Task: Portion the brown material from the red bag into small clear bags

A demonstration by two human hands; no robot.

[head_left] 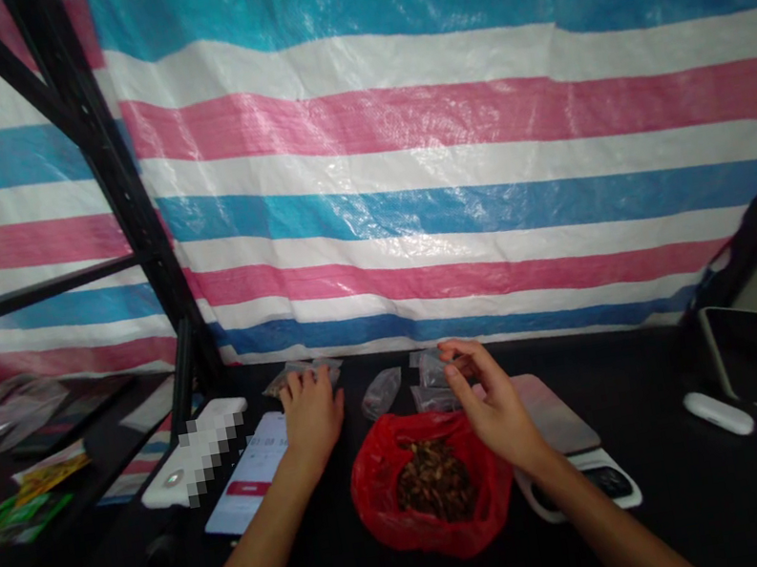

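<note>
My left hand rests with its fingers stretched over a small clear plastic bag with brownish contents, at the back of the black table. My right hand hovers over the right rim of a red plastic bag, its thumb and fingers apart with nothing visible between them. The red bag stands open, with a heap of brown dried pieces inside. Behind it lie several small clear bags, some close to my right fingertips. A digital kitchen scale is partly hidden by my right hand and forearm.
Left of the red bag lie a phone with a lit screen and a white device. A phone leans at the far right near a white case. Black metal posts and a striped tarp bound the table.
</note>
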